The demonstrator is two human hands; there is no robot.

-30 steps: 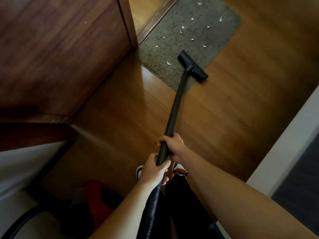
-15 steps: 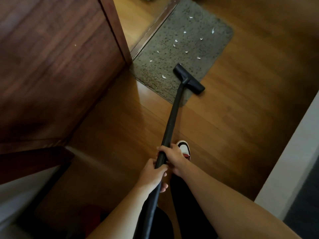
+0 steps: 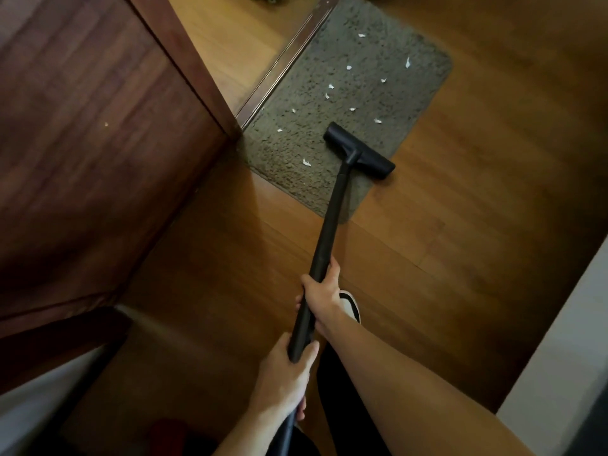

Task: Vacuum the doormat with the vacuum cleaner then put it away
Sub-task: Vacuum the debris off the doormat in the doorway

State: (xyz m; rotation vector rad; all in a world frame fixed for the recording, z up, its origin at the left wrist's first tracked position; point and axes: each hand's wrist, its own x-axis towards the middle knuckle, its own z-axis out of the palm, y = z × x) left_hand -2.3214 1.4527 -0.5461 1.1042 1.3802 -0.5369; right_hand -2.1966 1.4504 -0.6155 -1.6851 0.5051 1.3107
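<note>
Dark wood door panel (image 3: pixel 98 143) at left. L hand (image 3: pixel 283 380) wraps the low end of the black vac wand (image 3: pixel 329 225), R hand (image 3: pixel 320 291) grips it higher up. Flat black nozzle (image 3: pixel 360 151) sits on the near-right part of the grey shaggy doormat (image 3: pixel 378 87), with white paper scraps (image 3: pixel 306 162) on the pile.

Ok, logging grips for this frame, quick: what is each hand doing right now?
Left hand: grips the vacuum wand, nearer the body.
Right hand: grips the same wand, further toward the nozzle.
</note>
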